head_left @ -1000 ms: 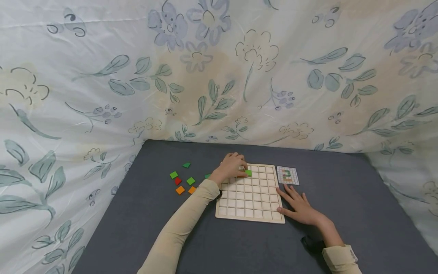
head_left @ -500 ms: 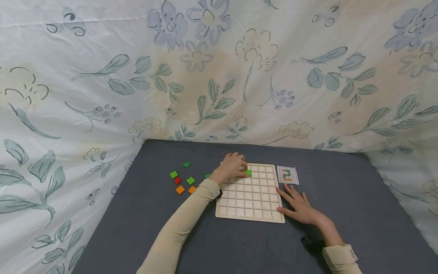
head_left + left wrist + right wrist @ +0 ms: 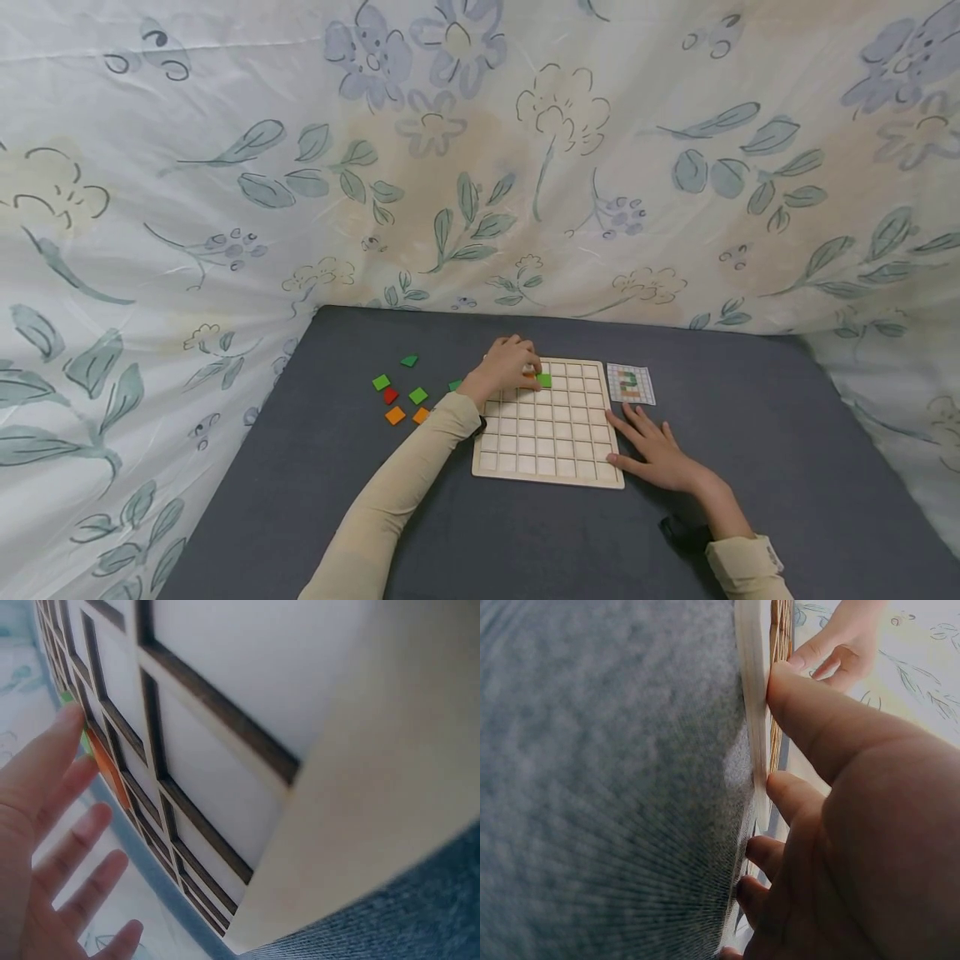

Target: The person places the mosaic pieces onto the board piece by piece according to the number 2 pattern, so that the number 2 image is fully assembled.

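Observation:
A wooden grid board (image 3: 551, 458) lies on the dark table. My left hand (image 3: 508, 362) is over its far left part. Its thumb and index fingertips meet a light green square tile (image 3: 545, 381), which shows between them in the left wrist view. Beside that tile, an orange tile (image 3: 110, 771) sits in the grid, partly hidden by the fingers in the head view. The other left fingers are spread loosely. My right hand (image 3: 656, 454) has its fingers extended, thumb and index fingertips touching the board's right edge.
Loose tiles lie left of the board: green squares (image 3: 417, 397), orange squares (image 3: 395, 415), a red piece (image 3: 390, 396) and a dark green piece (image 3: 408, 361). A printed pattern card (image 3: 631, 384) lies at the board's right. A floral curtain (image 3: 480, 167) hangs behind the table.
My left fingertips have shifted slightly, and more of the orange shows between them. The light green tile sits very slightly nearer to me. My right hand has not moved.

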Motion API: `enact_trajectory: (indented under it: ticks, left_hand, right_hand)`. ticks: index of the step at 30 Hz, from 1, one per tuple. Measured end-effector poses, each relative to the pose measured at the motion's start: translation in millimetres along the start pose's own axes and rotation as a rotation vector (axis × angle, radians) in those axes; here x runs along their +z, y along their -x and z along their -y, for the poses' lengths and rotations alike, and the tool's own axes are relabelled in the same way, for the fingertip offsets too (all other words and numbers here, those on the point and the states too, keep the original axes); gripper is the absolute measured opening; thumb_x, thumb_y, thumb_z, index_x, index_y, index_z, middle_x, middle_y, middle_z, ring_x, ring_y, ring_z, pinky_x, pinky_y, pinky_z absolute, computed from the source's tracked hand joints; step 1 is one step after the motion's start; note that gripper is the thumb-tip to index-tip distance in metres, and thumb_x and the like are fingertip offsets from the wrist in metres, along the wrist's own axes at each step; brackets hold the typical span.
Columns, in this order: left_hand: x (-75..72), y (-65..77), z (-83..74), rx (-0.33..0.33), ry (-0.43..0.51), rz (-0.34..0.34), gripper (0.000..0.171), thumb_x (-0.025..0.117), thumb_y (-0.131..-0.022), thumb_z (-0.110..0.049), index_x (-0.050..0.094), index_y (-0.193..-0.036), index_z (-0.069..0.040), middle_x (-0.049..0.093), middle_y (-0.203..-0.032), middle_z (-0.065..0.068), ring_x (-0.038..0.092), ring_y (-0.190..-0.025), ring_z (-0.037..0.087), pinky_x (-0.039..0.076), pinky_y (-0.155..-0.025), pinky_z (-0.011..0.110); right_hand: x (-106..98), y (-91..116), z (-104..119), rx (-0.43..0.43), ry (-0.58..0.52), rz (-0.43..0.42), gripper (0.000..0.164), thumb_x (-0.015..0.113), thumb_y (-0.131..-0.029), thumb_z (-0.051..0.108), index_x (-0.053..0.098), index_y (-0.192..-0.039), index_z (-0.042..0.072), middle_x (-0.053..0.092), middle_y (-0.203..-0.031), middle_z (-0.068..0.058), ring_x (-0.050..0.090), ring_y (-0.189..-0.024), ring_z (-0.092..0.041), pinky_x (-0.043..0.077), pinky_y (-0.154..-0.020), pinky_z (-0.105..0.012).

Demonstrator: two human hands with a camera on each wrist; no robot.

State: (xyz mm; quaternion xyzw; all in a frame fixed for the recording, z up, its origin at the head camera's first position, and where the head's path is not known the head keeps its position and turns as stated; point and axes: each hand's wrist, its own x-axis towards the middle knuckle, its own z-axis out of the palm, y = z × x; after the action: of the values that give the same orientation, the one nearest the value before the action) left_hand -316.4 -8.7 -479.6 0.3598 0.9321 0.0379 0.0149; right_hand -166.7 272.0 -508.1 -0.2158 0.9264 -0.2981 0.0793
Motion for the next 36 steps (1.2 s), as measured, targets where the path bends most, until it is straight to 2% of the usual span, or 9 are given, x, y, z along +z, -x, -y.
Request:
enact_trajectory:
  ticks: [4,10,17,26,36]
  left_hand:
    - [-0.7,1.8,-0.5,0.000,-0.006,0.000,0.029,0.064,-0.080,-0.054,0.069,-0.101,-0.034,0.056,-0.108,-0.008,0.046,-0.102,0.015,0.036,-0.102,0.042]
    - [-2.2,3.1,-2.0,0.030,0.004,0.003,0.032,0.063,-0.082,-0.049,0.067,-0.110,-0.034,0.056,-0.107,-0.007,0.046,-0.099,0.014,0.036,-0.101,0.042]
    - [-2.4,2.4,-3.6,0.035,-0.014,0.004,0.026,0.062,-0.083,-0.048,0.069,-0.105,-0.035,0.056,-0.106,-0.008,0.046,-0.097,0.013,0.037,-0.101,0.041]
    - [-2.1,5.7,-1.9,0.041,-0.005,-0.038,0.028,0.063,-0.082,-0.049,0.069,-0.105,-0.033,0.057,-0.105,-0.008,0.047,-0.096,0.013,0.038,-0.100,0.041]
    - [-4.0,14.2,7.8,0.017,0.076,-0.065,0.031,0.065,-0.083,-0.045,0.069,-0.108,-0.028,0.058,-0.109,-0.006,0.047,-0.098,0.015,0.037,-0.100,0.042]
  right_hand:
    - [0.9,-0.1,-2.8,0.001,0.003,-0.006,0.069,0.060,-0.089,0.035,0.030,-0.146,0.010,0.016,-0.148,-0.030,0.006,-0.135,-0.052,-0.003,-0.096,-0.075]
    - [0.2,-0.6,-2.7,0.034,0.012,0.029,0.071,0.058,-0.090,0.038,0.028,-0.147,0.009,0.012,-0.151,-0.027,0.005,-0.136,-0.050,-0.004,-0.097,-0.074]
    - [1.1,-0.8,-4.0,0.047,0.031,0.038,0.071,0.058,-0.090,0.040,0.027,-0.147,0.011,0.012,-0.151,-0.026,0.005,-0.136,-0.050,-0.003,-0.097,-0.074]
    - [1.0,-1.5,-5.0,0.038,0.027,0.035,0.071,0.057,-0.090,0.039,0.027,-0.147,0.010,0.012,-0.151,-0.026,0.005,-0.136,-0.050,-0.003,-0.097,-0.075]
    - [0.5,-1.8,-4.3,0.041,0.029,0.040,0.071,0.057,-0.090,0.040,0.027,-0.147,0.010,0.012,-0.151,-0.026,0.005,-0.136,-0.050,-0.003,-0.097,-0.074]
